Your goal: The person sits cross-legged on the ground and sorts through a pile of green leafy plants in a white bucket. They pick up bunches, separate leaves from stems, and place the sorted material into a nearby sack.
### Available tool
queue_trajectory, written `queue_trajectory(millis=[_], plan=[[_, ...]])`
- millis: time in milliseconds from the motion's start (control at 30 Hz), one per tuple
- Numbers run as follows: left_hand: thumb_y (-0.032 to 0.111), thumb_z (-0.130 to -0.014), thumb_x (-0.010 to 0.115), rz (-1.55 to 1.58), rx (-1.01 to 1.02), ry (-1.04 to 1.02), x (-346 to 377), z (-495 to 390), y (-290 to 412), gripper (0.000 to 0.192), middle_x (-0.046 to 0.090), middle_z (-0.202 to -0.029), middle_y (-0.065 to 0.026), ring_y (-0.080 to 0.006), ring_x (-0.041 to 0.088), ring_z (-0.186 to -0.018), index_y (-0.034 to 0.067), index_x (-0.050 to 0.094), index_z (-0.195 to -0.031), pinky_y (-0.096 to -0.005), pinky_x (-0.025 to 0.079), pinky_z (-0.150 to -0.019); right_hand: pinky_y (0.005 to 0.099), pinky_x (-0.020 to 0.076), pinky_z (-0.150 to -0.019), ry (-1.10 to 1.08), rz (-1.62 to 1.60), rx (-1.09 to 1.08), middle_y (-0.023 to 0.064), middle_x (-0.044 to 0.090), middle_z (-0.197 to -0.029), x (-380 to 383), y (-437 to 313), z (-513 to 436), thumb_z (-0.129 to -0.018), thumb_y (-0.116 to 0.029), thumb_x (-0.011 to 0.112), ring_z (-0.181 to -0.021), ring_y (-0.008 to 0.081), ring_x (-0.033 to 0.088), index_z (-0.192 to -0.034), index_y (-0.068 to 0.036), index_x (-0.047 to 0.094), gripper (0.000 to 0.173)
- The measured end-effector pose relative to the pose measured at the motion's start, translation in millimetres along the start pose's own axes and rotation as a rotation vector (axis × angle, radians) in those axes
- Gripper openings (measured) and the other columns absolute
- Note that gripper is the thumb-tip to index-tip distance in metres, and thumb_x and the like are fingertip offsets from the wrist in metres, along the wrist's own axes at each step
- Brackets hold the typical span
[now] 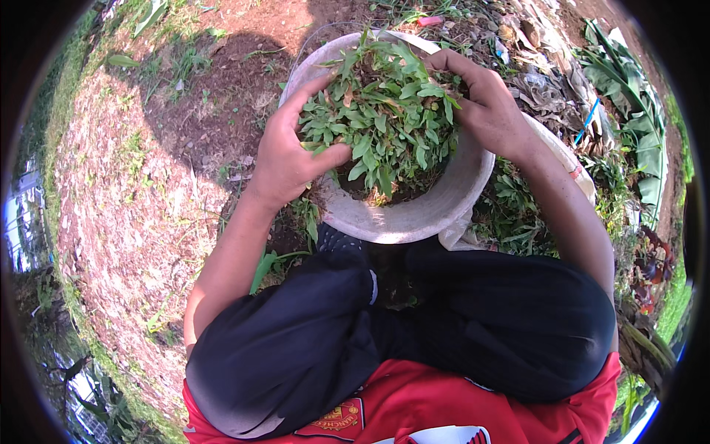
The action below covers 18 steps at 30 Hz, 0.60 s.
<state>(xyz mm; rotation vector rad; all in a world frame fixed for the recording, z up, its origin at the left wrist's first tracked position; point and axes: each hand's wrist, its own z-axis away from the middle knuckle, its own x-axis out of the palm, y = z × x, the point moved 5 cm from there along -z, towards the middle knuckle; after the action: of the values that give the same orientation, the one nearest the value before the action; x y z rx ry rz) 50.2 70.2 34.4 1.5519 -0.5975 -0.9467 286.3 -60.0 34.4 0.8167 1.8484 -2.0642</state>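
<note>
A thick clump of leafy green weeds (383,111) fills much of the mouth of a pale round bucket (383,222) between my knees. My left hand (294,144) grips the clump's left side, thumb and fingers spread around it. On the right, my right hand (480,102) holds the clump's edge with bent fingers, some hidden by leaves. Below the clump, dark soil or plant matter shows inside the bucket. A thin wire handle (316,33) arcs past the bucket's far left rim.
Right of the bucket lies a whitish sack (560,150) near more cut greens (513,205). Dry leaves and litter (538,83) cover the ground beyond, with a blue stick (588,121) and a large banana leaf (646,139). Bare soil with sparse grass (127,183) spreads to the left.
</note>
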Motion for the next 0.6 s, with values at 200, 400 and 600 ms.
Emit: queue_trajectory(millis=[200, 400, 600], plan=[[0.012, -0.078, 0.086, 0.080, -0.078, 0.042, 7, 4, -9, 0.084, 0.068, -0.139, -0.0143, -0.0215, 0.065, -0.127, -0.002, 0.052, -0.154, -0.0368, 0.047, -0.116, 0.0448, 0.0567, -0.085, 0.335, 0.389, -0.395, 0.0167, 0.064, -0.117, 4, -58, 39, -0.081, 0.007, 0.064, -0.096, 0.0367, 0.069, -0.117, -0.005, 0.068, 0.038], [0.015, -0.082, 0.088, 0.268, -0.215, 0.036, 16, 6, -24, 0.082, 0.070, -0.136, -0.0139, -0.0192, 0.066, -0.124, -0.003, 0.053, -0.153, -0.0367, 0.051, -0.112, 0.0423, 0.0595, -0.077, 0.101, 0.180, -0.318, 0.0099, 0.068, -0.090, 40, -43, 40, -0.083, -0.010, 0.084, -0.084, 0.0308, 0.072, -0.113, -0.006, 0.069, 0.034], [0.019, -0.082, 0.092, 0.407, -0.285, -0.014, 22, 9, -16, 0.078, 0.072, -0.130, -0.0123, -0.0193, 0.069, -0.119, -0.003, 0.057, -0.147, -0.0360, 0.053, -0.108, 0.0368, 0.0632, -0.080, 0.194, 0.102, -0.334, 0.0116, 0.075, -0.102, 50, -34, 42, -0.082, -0.009, 0.087, -0.089, 0.0281, 0.076, -0.116, -0.005, 0.078, 0.036]])
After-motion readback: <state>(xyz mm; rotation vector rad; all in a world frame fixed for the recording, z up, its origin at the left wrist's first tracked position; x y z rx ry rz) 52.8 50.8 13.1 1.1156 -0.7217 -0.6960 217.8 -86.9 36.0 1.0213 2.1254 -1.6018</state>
